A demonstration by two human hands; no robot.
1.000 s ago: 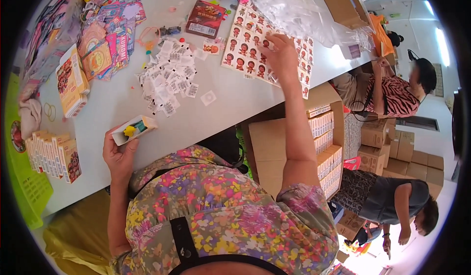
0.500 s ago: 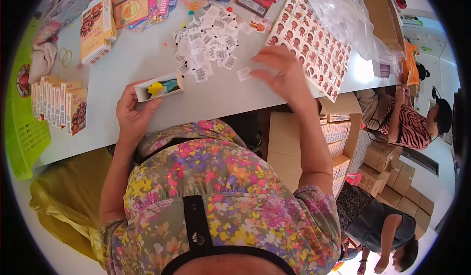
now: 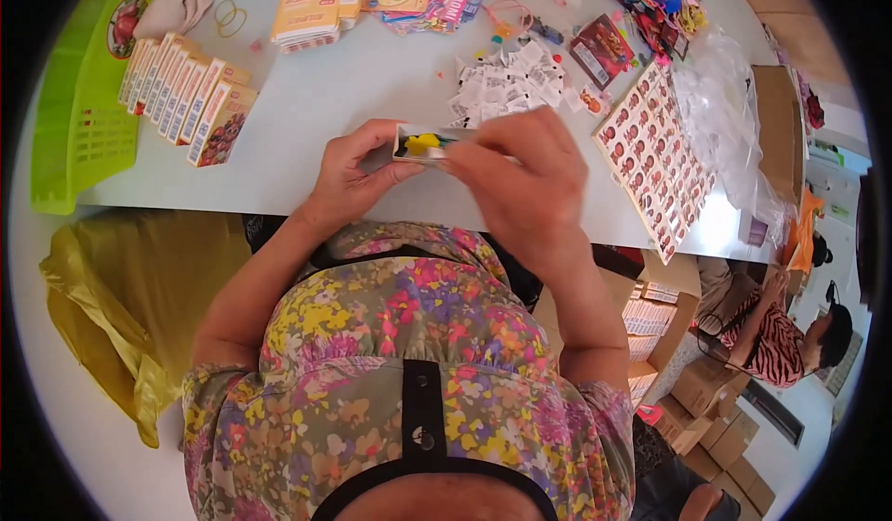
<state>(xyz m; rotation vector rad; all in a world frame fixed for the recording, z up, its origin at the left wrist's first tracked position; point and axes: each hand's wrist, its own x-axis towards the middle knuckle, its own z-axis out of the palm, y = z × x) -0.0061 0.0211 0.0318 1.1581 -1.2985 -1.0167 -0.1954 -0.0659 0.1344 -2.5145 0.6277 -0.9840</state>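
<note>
My left hand [image 3: 358, 173] grips a small open carton [image 3: 398, 143], held level above the table's near edge. Inside the carton lies a yellow piece [image 3: 424, 143], with something dark green beside it. Over the carton's right end is my right hand [image 3: 530, 177], its thumb and fingers pinched together. A small white packet [image 3: 436, 153] shows at its fingertips, at the carton's opening; the fingers hide part of it. Behind my right hand is a heap of small white printed packets [image 3: 506, 80].
A row of upright small cartons [image 3: 186, 103] stands at the left beside a green basket [image 3: 102, 149]. Farther back lie stacked cartons [image 3: 316, 6] and colourful cards. To the right are a sticker sheet [image 3: 650, 149], a dark red box [image 3: 604, 52] and clear plastic [image 3: 734, 103]. Another person [image 3: 780, 326] sits at right.
My right hand has come from beside the packet heap to the carton, now with a white packet at its fingertips. My left hand still holds the carton. The whole view has shifted.
</note>
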